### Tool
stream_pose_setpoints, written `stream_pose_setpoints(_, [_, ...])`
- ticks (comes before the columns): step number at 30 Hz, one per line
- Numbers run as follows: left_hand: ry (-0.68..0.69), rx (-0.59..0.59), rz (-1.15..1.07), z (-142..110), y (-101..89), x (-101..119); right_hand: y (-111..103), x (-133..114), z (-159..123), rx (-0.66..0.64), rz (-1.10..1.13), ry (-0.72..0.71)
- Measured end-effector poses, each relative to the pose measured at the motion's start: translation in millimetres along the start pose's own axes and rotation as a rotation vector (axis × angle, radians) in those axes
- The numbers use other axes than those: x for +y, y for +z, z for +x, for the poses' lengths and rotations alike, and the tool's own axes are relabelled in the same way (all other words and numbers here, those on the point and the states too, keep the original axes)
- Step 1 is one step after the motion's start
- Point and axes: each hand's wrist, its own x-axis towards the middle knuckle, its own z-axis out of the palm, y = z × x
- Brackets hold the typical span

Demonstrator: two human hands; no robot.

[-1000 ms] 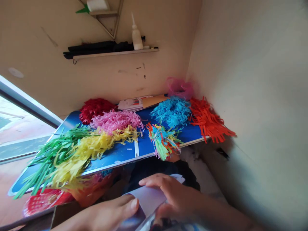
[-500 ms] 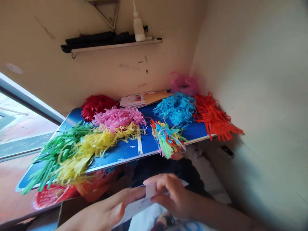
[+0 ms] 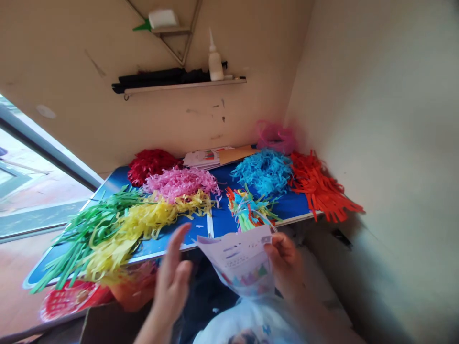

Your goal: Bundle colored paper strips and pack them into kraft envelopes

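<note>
My right hand (image 3: 287, 265) is closed on the right edge of a printed paper sheet (image 3: 242, 260) and holds it up in front of the blue table's (image 3: 222, 220) near edge. My left hand (image 3: 174, 282) is raised beside the sheet with its fingers stretched out, holding nothing and a little apart from the paper. Just behind the sheet lies a multicoloured bundle of paper strips (image 3: 247, 208). Heaps of shredded paper cover the table: green (image 3: 86, 227), yellow (image 3: 143, 222), pink (image 3: 181, 181), dark red (image 3: 150, 162), light blue (image 3: 263, 169) and orange-red (image 3: 319, 186).
A stack of printed sheets and a brown envelope (image 3: 220, 155) lies at the table's back. A wall shelf (image 3: 186, 86) carries a white glue bottle (image 3: 215, 62) and dark things. A red mesh basket (image 3: 68, 301) sits under the table's left end. The right wall is close.
My right hand has lifted the paper sheet from my lap up to table height. My left hand has let go of it and opened, rising beside it.
</note>
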Motion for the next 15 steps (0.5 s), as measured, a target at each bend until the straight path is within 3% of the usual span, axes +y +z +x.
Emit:
stream_pose_setpoints(2, [-0.008, -0.068, -0.036, -17, 44.9, -16, 1, 4, 6, 0.085, 0.023, -0.015])
stream_pose_setpoints(4, [-0.001, 0.062, 0.041, -32, 79.3, -25, 0, 10, 9, 0.147, -0.013, -0.043])
stream_pose_setpoints(6, [0.035, 0.128, 0.136, -40, 96.4, -27, -4, 18, 10, 0.193, -0.036, -0.067])
stream_pose_setpoints(9, [0.193, 0.096, 0.213, -42, 96.7, -23, -12, 30, 10, 0.253, 0.044, -0.056])
stream_pose_setpoints(15, [0.465, 0.218, 0.174, -39, 88.4, -9, -29, 43, 9, 0.292, 0.141, -0.012])
